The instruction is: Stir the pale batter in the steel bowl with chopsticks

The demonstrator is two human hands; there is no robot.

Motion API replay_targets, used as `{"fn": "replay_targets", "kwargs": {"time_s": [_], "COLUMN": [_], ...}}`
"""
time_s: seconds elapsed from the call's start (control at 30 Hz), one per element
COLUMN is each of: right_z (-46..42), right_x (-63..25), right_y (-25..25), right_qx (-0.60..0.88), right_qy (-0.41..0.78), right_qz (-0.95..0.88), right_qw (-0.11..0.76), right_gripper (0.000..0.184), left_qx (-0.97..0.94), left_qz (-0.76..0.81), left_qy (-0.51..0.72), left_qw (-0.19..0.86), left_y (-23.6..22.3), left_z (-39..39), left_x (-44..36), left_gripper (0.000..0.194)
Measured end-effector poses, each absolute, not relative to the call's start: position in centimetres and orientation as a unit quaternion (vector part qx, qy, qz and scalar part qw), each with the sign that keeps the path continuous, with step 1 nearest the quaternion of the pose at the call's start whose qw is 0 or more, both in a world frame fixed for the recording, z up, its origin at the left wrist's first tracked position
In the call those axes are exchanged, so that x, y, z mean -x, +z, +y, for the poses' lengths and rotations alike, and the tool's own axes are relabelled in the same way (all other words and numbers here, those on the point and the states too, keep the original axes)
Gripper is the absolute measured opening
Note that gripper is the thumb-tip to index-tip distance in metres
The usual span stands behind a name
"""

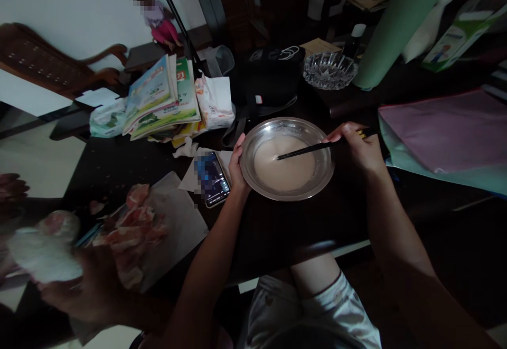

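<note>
Holding the left side of a wide, round, shiny silver metal bowl [325, 165] in the left hand [237, 168], with fingers closed against the wall at the rim, the lower part of the grip hidden from view. Gripping slim black chopsticks [304, 150] in the right hand [358, 147], with fingers closed around the upper part; slanting down leftward across the bowl's right rim, tips touching the smooth, pale beige liquid [279, 172] near its middle. On the dark, glossy surface [285, 227], in front of the lap and between both hands: the bowl, upright.

Just left of the left hand, a black phone with a lit screen [216, 180], lying partly over white paper [188, 179]. Farther left, reddish and pale thin scraps [137, 222] heaped on a whitish sheet [174, 206]. At lower left, another person's hand [93, 285], blurred, beside a white, rounded bundle [45, 248]; impossible to tell from here whether gripping or merely near it.

Beyond the bowl, to the left, a stack of colourful paper books [162, 106] beside a white, orange-printed soft packet [215, 101]. Beyond it to the right, a clear cut-glass dish [330, 70], next to a tall, green cylinder [396, 32].
</note>
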State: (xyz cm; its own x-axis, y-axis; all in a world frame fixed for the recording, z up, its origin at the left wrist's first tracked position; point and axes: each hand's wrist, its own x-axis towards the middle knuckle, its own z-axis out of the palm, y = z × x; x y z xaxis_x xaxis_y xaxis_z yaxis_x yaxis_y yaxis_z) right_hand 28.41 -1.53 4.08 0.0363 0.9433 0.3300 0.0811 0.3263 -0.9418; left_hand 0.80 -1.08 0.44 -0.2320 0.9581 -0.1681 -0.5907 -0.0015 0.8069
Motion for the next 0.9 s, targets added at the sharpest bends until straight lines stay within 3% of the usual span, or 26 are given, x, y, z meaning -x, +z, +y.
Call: {"fn": "replay_targets", "kwargs": {"time_s": [0.1,0.27,0.43,0.6,0.8,0.9], "right_z": [-1.5,-1.63,-1.49,-1.71,-1.62,-1.62], "right_x": [-28.59,-28.28,-28.55,-28.25,-28.42,-28.39], "right_y": [3.98,4.16,4.04,4.18,4.11,3.95], "right_qx": [0.44,0.43,0.453,0.429,0.454,0.438], "right_qy": [0.372,0.401,0.366,0.395,0.36,0.386], "right_qz": [-0.567,-0.602,-0.558,-0.594,-0.559,-0.584], "right_qw": [0.588,0.54,0.592,0.554,0.592,0.564], "right_gripper": [0.041,0.04,0.043,0.041,0.044,0.043], "left_qx": [-0.228,-0.228,-0.227,-0.226,-0.221,-0.223], "left_qz": [0.414,0.415,0.417,0.411,0.403,0.408], "left_qy": [0.667,0.665,0.664,0.664,0.667,0.666], "left_qw": [0.577,0.578,0.578,0.582,0.587,0.583], "left_y": [0.49,0.47,0.42,0.55,0.36,0.31], "left_z": [-1.11,-1.03,-1.02,-1.15,-1.05,-0.99], "left_x": [-0.88,-0.78,-0.76,-0.81,-0.77,-0.76], "left_gripper": [0.028,0.027,0.026,0.025,0.026,0.026]}}
